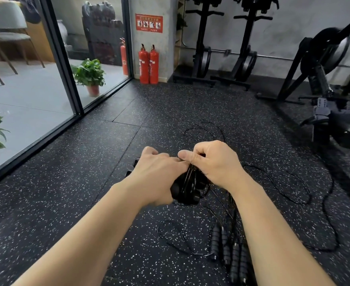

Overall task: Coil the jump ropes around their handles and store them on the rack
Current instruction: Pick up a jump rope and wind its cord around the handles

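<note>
The handles (187,188) are being gripped by the left hand (159,174), cord (190,172) being pinched by the right hand (213,162) — wraps are likely being loosened if tension slips.

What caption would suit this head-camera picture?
Both hands, left and right, wind a black jump rope around its handles above a speckled gym floor.

I see a black speckled rubber floor (71,203) running to a grey concrete wall (289,27). Two red fire extinguishers (148,65) stand under a red sign (149,23). Glass panels (25,83) at left show daylight, potted plants (89,76) and chairs (7,36).
</note>
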Available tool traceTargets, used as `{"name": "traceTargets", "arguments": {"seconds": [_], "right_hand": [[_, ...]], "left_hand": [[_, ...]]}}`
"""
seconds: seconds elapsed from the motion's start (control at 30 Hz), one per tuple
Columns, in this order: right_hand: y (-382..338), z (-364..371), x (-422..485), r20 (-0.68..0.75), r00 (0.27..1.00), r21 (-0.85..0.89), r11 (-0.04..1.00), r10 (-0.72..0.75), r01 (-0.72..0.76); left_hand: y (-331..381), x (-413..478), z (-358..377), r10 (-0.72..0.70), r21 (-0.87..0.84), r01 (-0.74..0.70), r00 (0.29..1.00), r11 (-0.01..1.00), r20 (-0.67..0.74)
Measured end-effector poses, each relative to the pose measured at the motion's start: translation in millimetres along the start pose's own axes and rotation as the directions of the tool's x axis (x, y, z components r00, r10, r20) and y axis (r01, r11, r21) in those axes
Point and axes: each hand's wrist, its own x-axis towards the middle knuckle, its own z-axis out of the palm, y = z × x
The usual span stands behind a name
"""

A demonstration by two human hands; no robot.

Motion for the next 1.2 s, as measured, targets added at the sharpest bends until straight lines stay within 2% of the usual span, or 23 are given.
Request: {"name": "traceTargets", "arguments": {"seconds": [0.1,0.23,0.37,0.5,0.6,0.67,0.83,0.93,1.03,1.2], "right_hand": [[4,3,2,0.041,0.999,0.279,0.960,0.017,-0.028],[19,1,3,0.204,0.976,0.555,0.813,0.071,-0.175],[33,8,2,0.341,0.935,0.638,0.708,0.096,-0.304],[22,26,3,0.330,0.936,0.726,0.602,0.121,-0.333],[10,41,7,0.343,0.890,0.766,0.460,0.299,-0.449],[0,44,5,0.353,0.841,0.744,0.423,0.409,-0.518],[-11,54,-1,0.279,0.845,0.630,0.578,0.455,-0.519],[-16,58,-6,0.176,0.919,0.565,0.728,0.353,-0.388],[-23,54,-12,0.045,0.972,0.344,0.910,0.229,-0.231],[-32,54,-17,0.048,0.989,0.166,0.975,0.143,-0.149]], "left_hand": [[1,-5,-4,0.052,-0.084,-0.054,0.998,0.995,-0.027],[3,-9,-1,0.097,-0.153,-0.109,0.992,0.982,-0.079],[10,-9,0,0.085,-0.283,-0.114,0.990,0.952,-0.113],[14,-11,-6,-0.039,-0.512,-0.009,0.996,0.859,-0.083],[10,-10,-2,-0.182,-0.664,0.096,0.981,0.742,-0.061],[7,-9,1,-0.248,-0.707,0.150,0.968,0.692,-0.037],[-2,-7,3,-0.402,-0.761,0.243,0.915,0.602,-0.026],[-18,-6,4,-0.516,-0.794,0.312,0.857,0.521,-0.002],[-29,-6,9,-0.557,-0.820,0.379,0.826,0.429,0.090],[-32,-5,16,-0.602,-0.849,0.413,0.785,0.330,0.148]]}}
